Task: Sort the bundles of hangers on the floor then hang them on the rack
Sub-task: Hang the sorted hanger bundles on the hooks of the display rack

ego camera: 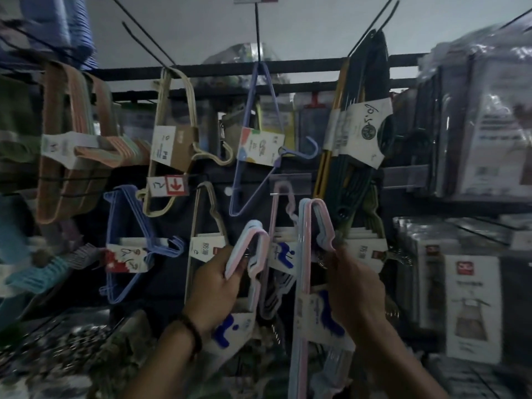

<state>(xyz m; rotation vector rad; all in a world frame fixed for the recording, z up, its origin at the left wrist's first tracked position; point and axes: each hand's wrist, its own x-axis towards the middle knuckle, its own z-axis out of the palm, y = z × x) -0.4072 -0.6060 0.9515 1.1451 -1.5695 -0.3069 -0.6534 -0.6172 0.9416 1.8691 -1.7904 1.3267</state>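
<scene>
Head view, looking up at a wall of stock, dim and blurred at the edges: the black rack bar (311, 67) runs across the upper middle, and everything else is placed from it. Well below the bar and slightly left of its middle, the left hand (214, 286) has its fingers curled around the bend of a pink-and-pale-blue hanger bundle (254, 240), whose white card with a blue figure (230, 329) hangs lower down beside the wrist. A dark bracelet (193, 332) circles that wrist. Below the bar's right half, the right hand (354, 289) grips a second pink-and-blue bundle (303, 254) near its curved neck; that bundle stands nearly upright, its long side running down past the forearm, with its own blue-printed card (316, 315) against the palm side. Both bundles are off the floor, held up in front of the display, and neither is hooked on a peg. Hanging from pegs at the bar are a beige bundle (172, 133), a single lilac hanger (253, 139) and a dark green and yellow bundle (354, 139). Far left of the bar hangs a peach bundle (63, 145), and lower left a blue bundle (126, 243). A price tag with a red arrow (172, 184) sits under the beige bundle. Right of the bar's end are plastic-wrapped packages (475, 125).
</scene>
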